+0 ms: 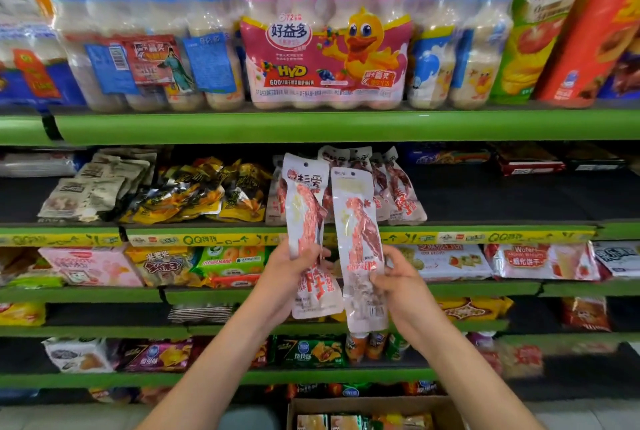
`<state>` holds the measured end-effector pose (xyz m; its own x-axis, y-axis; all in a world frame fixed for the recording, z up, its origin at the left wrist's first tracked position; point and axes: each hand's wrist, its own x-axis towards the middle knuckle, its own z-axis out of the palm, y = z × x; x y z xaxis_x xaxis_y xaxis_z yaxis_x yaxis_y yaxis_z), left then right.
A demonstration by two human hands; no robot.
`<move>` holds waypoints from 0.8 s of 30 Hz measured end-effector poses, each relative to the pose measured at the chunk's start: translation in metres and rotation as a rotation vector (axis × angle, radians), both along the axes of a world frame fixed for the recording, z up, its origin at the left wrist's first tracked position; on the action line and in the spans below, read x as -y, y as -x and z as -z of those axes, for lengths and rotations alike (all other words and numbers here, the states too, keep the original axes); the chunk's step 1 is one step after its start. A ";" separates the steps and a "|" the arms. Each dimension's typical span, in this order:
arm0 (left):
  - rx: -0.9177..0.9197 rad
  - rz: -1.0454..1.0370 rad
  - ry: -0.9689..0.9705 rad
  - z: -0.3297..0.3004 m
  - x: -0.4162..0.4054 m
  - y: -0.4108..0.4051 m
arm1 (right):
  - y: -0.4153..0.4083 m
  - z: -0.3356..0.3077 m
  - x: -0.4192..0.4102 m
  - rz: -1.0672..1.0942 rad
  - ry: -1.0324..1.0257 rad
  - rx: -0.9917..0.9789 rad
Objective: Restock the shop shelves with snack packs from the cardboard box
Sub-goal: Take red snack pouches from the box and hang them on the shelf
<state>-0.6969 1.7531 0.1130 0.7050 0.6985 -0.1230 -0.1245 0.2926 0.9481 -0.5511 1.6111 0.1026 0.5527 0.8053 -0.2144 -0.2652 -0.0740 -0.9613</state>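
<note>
Your left hand point(294, 268) grips the lower half of one long white-and-red snack pack point(306, 221), fingers curled round its left edge, so the pack stands upright above the hand with its top reaching up before the second shelf point(311, 232). Just beside it, your right hand point(394, 279) pinches a second snack pack point(360, 232) of the same kind near its lower part, thumb on the front; this pack also stands upright, tilted slightly, its bottom end hanging below the hand. The two packs sit side by side, nearly touching, in front of a leaning row of matching packs point(391, 183) already on that shelf. To the left of the row lie yellow-and-black pouches point(207, 194). Bottled drink multipacks point(325, 58) fill the shelf above. Below your forearms, at the bottom edge, the open cardboard box point(374, 410) holds more packets.
</note>
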 end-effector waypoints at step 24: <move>0.091 0.124 0.061 -0.012 0.019 -0.021 | -0.016 -0.007 0.022 0.098 -0.122 -0.210</move>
<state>-0.6760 1.7338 0.1249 0.7953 0.5988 -0.0946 -0.1684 0.3681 0.9144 -0.5352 1.5889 0.1098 0.5830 0.7771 -0.2371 -0.4598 0.0750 -0.8849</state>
